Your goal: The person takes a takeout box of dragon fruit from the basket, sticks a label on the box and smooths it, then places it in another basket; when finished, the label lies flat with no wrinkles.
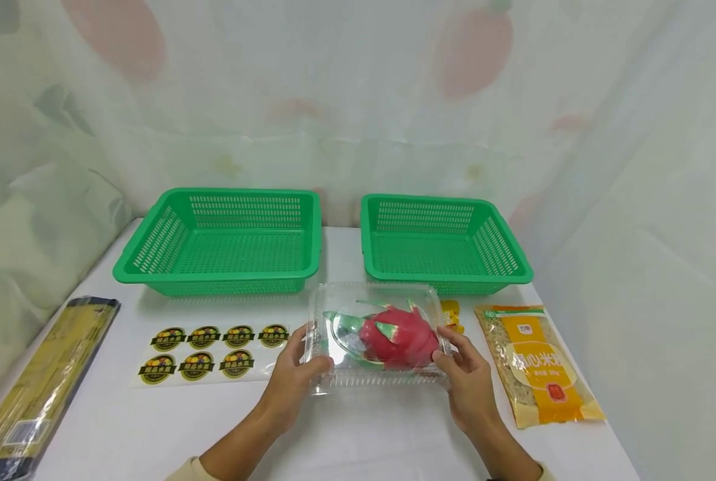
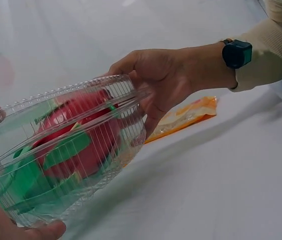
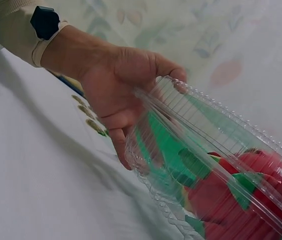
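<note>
One clear container [image 1: 376, 379] is held between left grip [image 1: 293, 374] and right grip [image 1: 471, 377].

I'm at what looks like a makeshift fruit-packing booth; home or shop, can't tell. Fruit-printed curtains [image 1: 358, 80] close in my white-covered table [image 1: 388, 434]. Evidence: green plastic baskets [image 1: 220, 276], a sheet of round fruit stickers [image 1: 214, 349], a clear clamshell box [image 1: 382, 379] with a dragon fruit [image 1: 401, 339] inside, and bagged rice noodles [image 1: 538, 367].
</note>
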`<state>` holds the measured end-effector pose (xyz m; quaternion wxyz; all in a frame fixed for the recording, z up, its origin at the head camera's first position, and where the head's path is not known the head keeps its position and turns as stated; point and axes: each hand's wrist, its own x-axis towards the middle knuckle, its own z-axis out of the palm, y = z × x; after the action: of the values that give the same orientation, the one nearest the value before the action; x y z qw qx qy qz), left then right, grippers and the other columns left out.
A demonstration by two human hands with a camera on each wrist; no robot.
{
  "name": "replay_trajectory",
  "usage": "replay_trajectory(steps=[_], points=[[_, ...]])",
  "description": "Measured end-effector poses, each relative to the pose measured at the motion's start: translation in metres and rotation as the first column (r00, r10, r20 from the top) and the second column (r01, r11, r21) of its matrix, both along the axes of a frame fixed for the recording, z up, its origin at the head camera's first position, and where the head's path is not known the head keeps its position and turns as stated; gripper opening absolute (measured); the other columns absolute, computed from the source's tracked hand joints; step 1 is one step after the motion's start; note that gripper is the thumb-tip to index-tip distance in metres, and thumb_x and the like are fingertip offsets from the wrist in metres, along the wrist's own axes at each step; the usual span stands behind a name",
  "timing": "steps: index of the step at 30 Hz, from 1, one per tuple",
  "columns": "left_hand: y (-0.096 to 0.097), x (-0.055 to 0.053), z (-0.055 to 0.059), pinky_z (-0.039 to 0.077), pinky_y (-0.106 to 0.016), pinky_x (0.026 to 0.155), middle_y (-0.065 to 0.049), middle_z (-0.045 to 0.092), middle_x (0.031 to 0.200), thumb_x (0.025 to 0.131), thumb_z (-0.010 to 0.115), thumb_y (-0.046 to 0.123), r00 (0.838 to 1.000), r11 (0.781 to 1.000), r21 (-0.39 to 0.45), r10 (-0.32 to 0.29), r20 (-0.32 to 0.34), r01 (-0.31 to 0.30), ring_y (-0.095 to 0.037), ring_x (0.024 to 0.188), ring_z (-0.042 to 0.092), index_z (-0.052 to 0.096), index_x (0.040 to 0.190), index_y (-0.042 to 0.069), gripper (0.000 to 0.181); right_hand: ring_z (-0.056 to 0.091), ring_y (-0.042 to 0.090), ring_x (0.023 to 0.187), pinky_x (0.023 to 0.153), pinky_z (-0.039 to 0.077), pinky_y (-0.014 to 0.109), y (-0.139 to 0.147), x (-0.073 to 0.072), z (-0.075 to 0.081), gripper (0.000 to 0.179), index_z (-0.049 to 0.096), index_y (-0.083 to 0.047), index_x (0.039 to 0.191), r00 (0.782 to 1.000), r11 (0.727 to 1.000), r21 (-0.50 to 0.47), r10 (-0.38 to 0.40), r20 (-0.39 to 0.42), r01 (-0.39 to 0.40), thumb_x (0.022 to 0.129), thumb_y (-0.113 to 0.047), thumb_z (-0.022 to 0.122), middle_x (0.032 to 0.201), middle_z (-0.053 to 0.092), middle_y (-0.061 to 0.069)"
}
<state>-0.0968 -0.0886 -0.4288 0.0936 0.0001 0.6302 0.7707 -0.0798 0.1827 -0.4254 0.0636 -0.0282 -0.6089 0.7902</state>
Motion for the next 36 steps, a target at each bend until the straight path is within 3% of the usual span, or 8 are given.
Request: replay_trajectory(steps=[4, 12, 24, 36], points=[[0.001, -0.005, -0.007, 0.046, -0.05, 0.086, -0.024, 0.046, 0.131, 0.081, 0.061, 0.006, 1.0, 1.0, -0.006, -0.003, 0.01, 0.003, -0.039, 0.108, 0.052, 0.035, 0.145, 0.013, 0.07, 0.055, 0.017, 0.093, 0.076, 0.053, 0.029, 0.001, -0.003, -0.008, 0.044, 0.047, 0.006, 0.135, 1.0, 1.0, 0.014, -0.002, 0.002, 0.002, 0.093, 0.0, 0.06, 0.13, 0.048, 0.013], [0.005, -0.013, -0.016, 0.046, -0.045, 0.086, -0.024, 0.044, 0.133, 0.082, 0.061, 0.007, 0.999, 0.999, -0.037, -0.007, 0.036, 0.008, -0.029, 0.102, 0.054, 0.033, 0.147, 0.012, 0.07, 0.052, 0.021, 0.098, 0.082, 0.052, 0.031, 0.003, -0.009, -0.018, 0.044, 0.049, 0.001, 0.136, 0.999, 0.999, 0.038, -0.009, 0.036, 0.008, 0.095, -0.004, 0.06, 0.134, 0.045, 0.011], [0.004, -0.018, -0.022, 0.044, -0.044, 0.089, -0.023, 0.042, 0.137, 0.083, 0.063, 0.007, 0.999, 0.998, -0.054, -0.011, 0.051, 0.014, -0.028, 0.107, 0.052, 0.033, 0.147, 0.01, 0.071, 0.054, 0.019, 0.093, 0.076, 0.052, 0.026, 0.003, -0.012, -0.025, 0.042, 0.051, 0.001, 0.135, 0.999, 0.997, 0.073, -0.039, 0.036, 0.036, 0.094, -0.001, 0.06, 0.132, 0.049, 0.012], [0.0, -0.02, -0.022, 0.043, -0.046, 0.09, -0.026, 0.041, 0.138, 0.082, 0.066, 0.01, 0.996, 0.996, -0.093, -0.009, 0.089, 0.017, -0.03, 0.109, 0.052, 0.031, 0.149, 0.009, 0.075, 0.054, 0.019, 0.095, 0.08, 0.051, 0.025, 0.0, -0.013, -0.029, 0.042, 0.051, 0.001, 0.135, 0.998, 0.996, 0.075, -0.051, 0.044, 0.048, 0.094, 0.0, 0.059, 0.135, 0.048, 0.01]])
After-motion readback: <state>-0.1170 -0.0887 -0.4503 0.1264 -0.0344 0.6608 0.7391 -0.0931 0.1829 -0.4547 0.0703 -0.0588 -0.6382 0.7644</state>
